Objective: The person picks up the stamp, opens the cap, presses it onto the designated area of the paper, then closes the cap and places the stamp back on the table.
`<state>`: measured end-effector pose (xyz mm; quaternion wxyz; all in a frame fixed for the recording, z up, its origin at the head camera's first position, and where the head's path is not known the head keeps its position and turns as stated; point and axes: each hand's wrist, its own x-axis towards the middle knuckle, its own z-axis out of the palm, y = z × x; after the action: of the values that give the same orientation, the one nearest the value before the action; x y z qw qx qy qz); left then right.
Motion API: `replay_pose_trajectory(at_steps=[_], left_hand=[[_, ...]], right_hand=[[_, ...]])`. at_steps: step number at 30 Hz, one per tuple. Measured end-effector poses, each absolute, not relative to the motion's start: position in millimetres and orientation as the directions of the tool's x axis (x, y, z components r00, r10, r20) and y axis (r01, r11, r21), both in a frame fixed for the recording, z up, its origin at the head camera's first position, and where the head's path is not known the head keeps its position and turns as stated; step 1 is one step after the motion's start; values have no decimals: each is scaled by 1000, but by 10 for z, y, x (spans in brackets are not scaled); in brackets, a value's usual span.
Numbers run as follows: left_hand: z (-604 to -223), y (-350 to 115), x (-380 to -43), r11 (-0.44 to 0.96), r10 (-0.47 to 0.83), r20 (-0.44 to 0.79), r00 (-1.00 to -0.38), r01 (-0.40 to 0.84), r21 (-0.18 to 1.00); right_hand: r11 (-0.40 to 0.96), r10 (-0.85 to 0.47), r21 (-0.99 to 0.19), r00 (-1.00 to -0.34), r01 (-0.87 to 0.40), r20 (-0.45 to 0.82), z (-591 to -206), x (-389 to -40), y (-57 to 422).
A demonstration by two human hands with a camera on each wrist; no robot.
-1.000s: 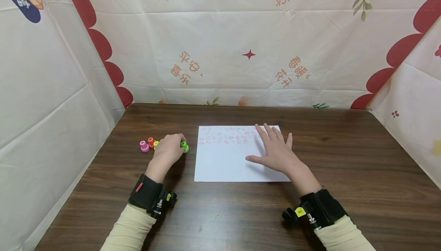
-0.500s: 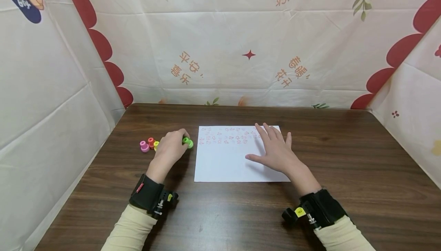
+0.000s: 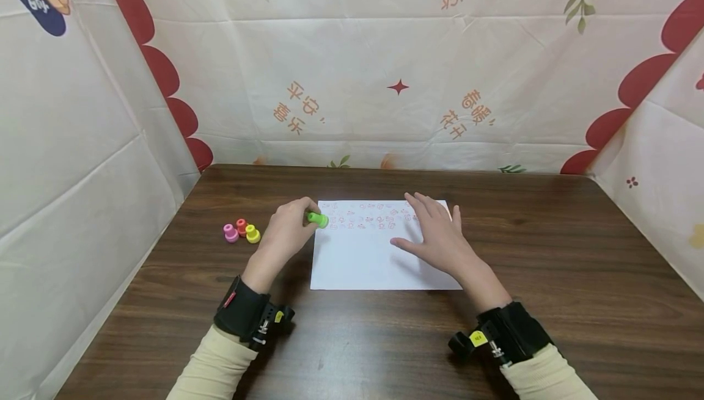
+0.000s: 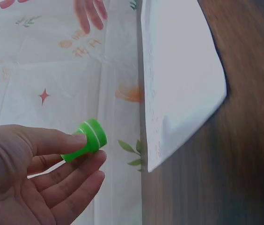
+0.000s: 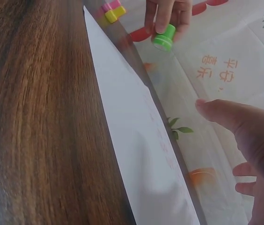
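Note:
My left hand point(image 3: 288, 227) pinches a small green stamp point(image 4: 92, 135) between thumb and fingers, tilted, over the left edge of the white paper point(image 3: 357, 259). The stamp's wide end faces away from the palm; in the right wrist view its flat face looks pale and glossy. Rows of small red prints point(image 3: 381, 219) run across the upper part of the sheet. Spread out over the paper's right side, my right hand point(image 3: 440, 240) holds nothing, its fingers pointing toward the far edge.
Left of the paper on the brown wooden table point(image 3: 363, 345) stand a pink stamp point(image 3: 231, 234), a red stamp point(image 3: 241, 227) and a yellow stamp point(image 3: 253, 234), close together. A printed white cloth point(image 3: 352, 113) rises behind the table and along both sides.
The left hand has lifted the green stamp and carried it right, from beside the yellow stamp to the paper's left edge. My right hand has barely shifted.

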<state>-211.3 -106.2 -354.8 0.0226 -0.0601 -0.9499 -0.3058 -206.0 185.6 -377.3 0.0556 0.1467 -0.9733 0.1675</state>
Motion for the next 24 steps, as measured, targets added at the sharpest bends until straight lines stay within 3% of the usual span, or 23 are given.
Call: replay_pose_trajectory(at_steps=[9,24], left_hand=[[-3532,-892,-2085,715,166,115,-979,200,670],[-3620,-611,-2061,526,259,146,-955,267,808]], right_hand=[[876,-282,-348,-939,-335,195,-3767,-2053,1802],[750,-307,-525,-915,-402,262,-3731,-1996,1638]])
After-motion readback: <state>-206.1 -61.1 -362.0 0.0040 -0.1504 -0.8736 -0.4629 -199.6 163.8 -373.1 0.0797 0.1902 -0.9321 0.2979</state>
